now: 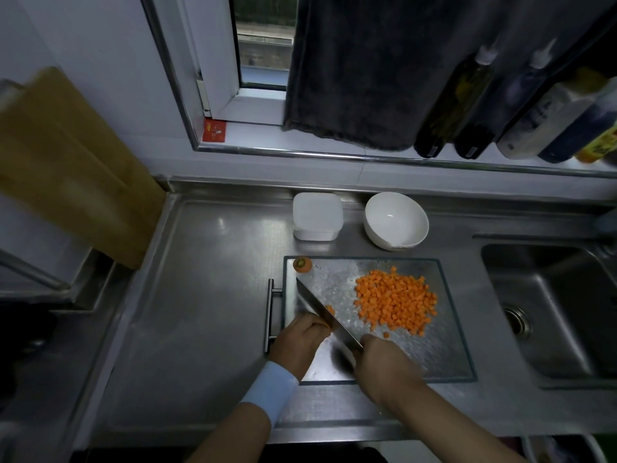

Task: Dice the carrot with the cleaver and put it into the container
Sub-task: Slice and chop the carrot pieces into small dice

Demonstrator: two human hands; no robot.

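Observation:
A metal cutting board lies on the steel counter. A heap of diced carrot covers its right half. My right hand grips the cleaver's handle, and the cleaver slants up to the left across the board. My left hand holds a small carrot piece against the blade with curled fingers. The carrot's stem end lies at the board's far left corner. A white square container and a white bowl stand behind the board.
A sink opens to the right of the board. Wooden boards lean at the back left. Several bottles stand on the window ledge beside a hanging dark towel.

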